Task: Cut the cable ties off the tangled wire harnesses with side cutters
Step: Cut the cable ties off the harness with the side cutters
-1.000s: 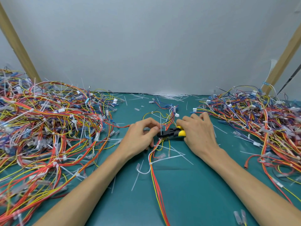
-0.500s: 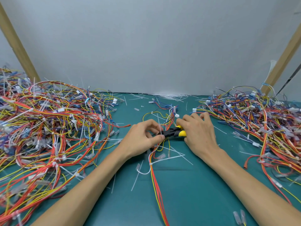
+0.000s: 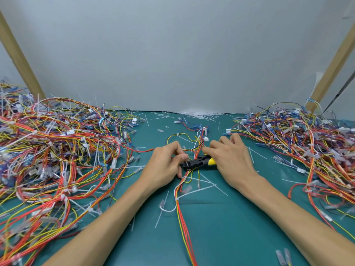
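A harness of red, orange and yellow wires (image 3: 182,223) runs up the middle of the green mat (image 3: 230,227) between my hands. My left hand (image 3: 165,166) pinches a thin white cable tie (image 3: 186,160) on that harness between thumb and forefinger. My right hand (image 3: 230,160) grips the black and yellow side cutters (image 3: 199,161). The cutter jaws point left and sit at the tie beside my left fingertips. More white ties (image 3: 196,191) stick out of the harness just below.
A big tangle of harnesses (image 3: 57,160) fills the left side and another tangle (image 3: 307,150) fills the right. Cut white tie scraps (image 3: 192,114) lie along the back wall and on the mat. Wooden posts (image 3: 19,60) lean at both back corners.
My left hand has shifted its pinch slightly down and right onto the tie at the cutter jaws. My right hand and the cutters have barely moved.
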The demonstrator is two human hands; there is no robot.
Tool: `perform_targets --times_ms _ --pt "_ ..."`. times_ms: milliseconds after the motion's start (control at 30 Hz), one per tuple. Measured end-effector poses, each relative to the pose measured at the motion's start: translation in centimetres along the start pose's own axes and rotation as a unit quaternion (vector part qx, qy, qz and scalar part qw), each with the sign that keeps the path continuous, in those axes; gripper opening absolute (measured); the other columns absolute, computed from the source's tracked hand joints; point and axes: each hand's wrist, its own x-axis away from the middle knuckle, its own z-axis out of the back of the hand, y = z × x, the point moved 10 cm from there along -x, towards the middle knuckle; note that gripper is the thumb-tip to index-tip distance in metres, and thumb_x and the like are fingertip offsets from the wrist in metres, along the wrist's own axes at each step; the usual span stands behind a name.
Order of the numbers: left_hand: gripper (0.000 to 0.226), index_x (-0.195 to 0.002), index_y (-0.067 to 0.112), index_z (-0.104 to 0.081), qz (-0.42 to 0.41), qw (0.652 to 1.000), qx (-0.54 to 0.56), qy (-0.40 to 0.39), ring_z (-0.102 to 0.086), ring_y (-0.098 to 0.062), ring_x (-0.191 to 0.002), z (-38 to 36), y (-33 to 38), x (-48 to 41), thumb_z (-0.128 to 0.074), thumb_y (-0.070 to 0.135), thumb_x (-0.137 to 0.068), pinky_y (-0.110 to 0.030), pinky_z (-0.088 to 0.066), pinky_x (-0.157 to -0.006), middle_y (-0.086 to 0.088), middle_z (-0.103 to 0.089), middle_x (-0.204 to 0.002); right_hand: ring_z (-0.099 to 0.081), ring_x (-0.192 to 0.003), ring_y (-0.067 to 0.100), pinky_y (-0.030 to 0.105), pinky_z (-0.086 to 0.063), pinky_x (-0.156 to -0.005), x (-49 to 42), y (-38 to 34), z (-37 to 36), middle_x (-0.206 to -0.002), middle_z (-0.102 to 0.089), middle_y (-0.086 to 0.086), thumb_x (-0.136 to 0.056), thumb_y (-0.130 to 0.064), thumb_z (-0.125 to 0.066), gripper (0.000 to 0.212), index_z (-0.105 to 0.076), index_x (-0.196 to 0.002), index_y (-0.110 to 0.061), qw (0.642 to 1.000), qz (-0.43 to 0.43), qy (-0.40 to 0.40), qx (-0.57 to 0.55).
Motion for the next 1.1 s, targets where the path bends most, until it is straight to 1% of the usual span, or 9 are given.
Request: perform_targets --times_ms 200,300,433,533,600,700,800,967,1100 --pt "0.024 -0.076 0.017 -0.045 -0.040 0.999 -0.023 0.027 -0.059 -0.003 -0.039 0.3 1.2 0.3 -0.053 0.005 -0.095 -0.014 -0.043 -0.066 -0.010 -0.068 -0.058 -0.053 -0.072 0.026 0.037 -0.022 -0.073 -0.2 -0.3 0.5 -0.075 -0.058 -0.001 -0.080 -0.012 -0.069 0.019 -0.063 -0.090 -0.026 0.998 0.057 0.009 0.010" --pt "0.020 -0.077 0.012 -0.049 -0.048 0.995 -0.038 0.078 -0.056 -0.002 -0.038 1.3 1.4 0.7 -0.055 0.003 -0.094 -0.020 -0.045 -0.062 -0.004 -0.062 -0.047 -0.054 -0.070 0.026 0.037 -0.023 -0.070 -0.5 -1.0 1.1 -0.075 -0.058 0.001 -0.072 -0.008 -0.073 0.026 -0.065 -0.090 -0.025 0.997 0.075 0.026 0.010" --pt "0.017 -0.079 0.012 -0.051 -0.054 0.989 -0.077 0.111 -0.057 -0.014 -0.053 2.2 1.5 0.8 -0.054 0.001 -0.092 -0.035 -0.043 -0.057 0.006 -0.067 -0.064 -0.056 -0.075 0.026 0.036 -0.024 -0.072 -0.8 -1.7 1.6 -0.083 -0.060 0.001 -0.063 -0.003 -0.076 0.042 -0.065 -0.095 -0.027 0.992 0.113 0.026 0.053" --pt "0.017 -0.082 0.013 -0.051 -0.061 0.987 -0.103 0.109 -0.058 -0.015 -0.072 2.0 1.6 0.9 -0.053 -0.003 -0.089 -0.035 -0.042 -0.061 0.006 -0.072 -0.077 -0.055 -0.078 0.025 0.036 -0.023 -0.074 -0.7 -1.7 1.5 -0.082 -0.059 -0.001 -0.069 -0.006 -0.071 0.039 -0.062 -0.099 -0.029 0.990 0.121 0.003 0.072" --pt "0.018 -0.083 0.014 -0.051 -0.061 0.987 -0.110 0.103 -0.061 -0.017 -0.076 1.9 1.5 0.9 -0.053 -0.003 -0.089 -0.037 -0.045 -0.065 0.005 -0.072 -0.080 -0.055 -0.082 0.025 0.036 -0.023 -0.077 -0.6 -1.7 1.1 -0.085 -0.059 -0.002 -0.078 -0.006 -0.062 0.033 -0.060 -0.102 -0.029 0.992 0.111 -0.011 0.062" --pt "0.021 -0.082 0.021 -0.048 -0.059 0.989 -0.115 0.073 -0.061 -0.016 -0.062 1.3 1.4 0.8 -0.053 0.005 -0.094 -0.040 -0.049 -0.064 0.006 -0.071 -0.076 -0.055 -0.089 0.025 0.038 -0.027 -0.083 -0.2 -1.6 -0.1 -0.089 -0.061 -0.004 -0.087 -0.009 -0.053 0.027 -0.057 -0.105 -0.029 0.996 0.077 -0.038 0.031" --pt "0.024 -0.079 0.026 -0.044 -0.055 0.993 -0.091 0.052 -0.053 -0.005 -0.037 0.8 1.3 0.8 -0.051 0.012 -0.098 -0.035 -0.049 -0.057 0.013 -0.066 -0.070 -0.053 -0.082 0.021 0.034 -0.019 -0.073 0.4 -1.1 -0.4 -0.078 -0.059 -0.006 -0.089 -0.014 -0.057 0.018 -0.058 -0.095 -0.031 0.998 0.038 -0.040 0.010" --pt "0.028 -0.075 0.030 -0.044 -0.027 0.998 -0.038 0.033 -0.055 -0.012 -0.034 0.6 1.0 0.9 -0.053 0.018 -0.098 -0.023 -0.039 -0.047 0.013 -0.069 -0.078 -0.053 -0.062 0.020 0.033 -0.017 -0.066 0.6 -0.7 0.4 -0.056 -0.054 -0.006 -0.071 -0.020 -0.080 0.021 -0.060 -0.070 -0.028 0.999 0.016 -0.034 0.009" --pt "0.020 -0.078 0.016 -0.052 0.005 1.000 0.013 0.024 -0.051 -0.014 -0.030 0.7 0.2 0.5 -0.057 0.017 -0.097 -0.020 -0.038 -0.040 0.012 -0.072 -0.080 -0.053 -0.066 0.020 0.033 -0.017 -0.067 0.9 -0.7 0.0 -0.061 -0.055 -0.006 -0.080 -0.019 -0.072 0.016 -0.059 -0.076 -0.028 0.999 0.013 -0.047 0.008"
